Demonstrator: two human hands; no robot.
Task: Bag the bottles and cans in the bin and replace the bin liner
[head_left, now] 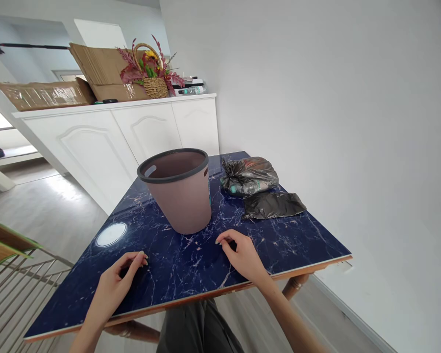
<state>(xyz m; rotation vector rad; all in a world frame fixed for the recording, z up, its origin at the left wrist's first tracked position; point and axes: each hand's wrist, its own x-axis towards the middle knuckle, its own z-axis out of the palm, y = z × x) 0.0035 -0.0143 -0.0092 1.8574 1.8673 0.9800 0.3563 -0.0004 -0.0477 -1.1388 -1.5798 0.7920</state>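
A pinkish-brown waste bin (pixel 182 193) with a dark rim stands upright in the middle of a dark blue marble-patterned table (pixel 297 235). My left hand (pixel 119 279) rests near the table's front edge, fingers curled loosely, holding nothing. My right hand (pixel 240 252) rests on the table just in front of the bin, fingers curled, nothing in it. A filled, tied black rubbish bag (pixel 248 175) lies to the right of the bin. A flat folded black bag (pixel 274 204) lies just in front of it.
A white cabinet (pixel 132 132) stands behind the table, carrying cardboard boxes (pixel 95 68), a wicker flower basket (pixel 152 73) and a water bottle (pixel 194 90). A white wall runs along the right. A metal railing (pixel 18 284) is at lower left.
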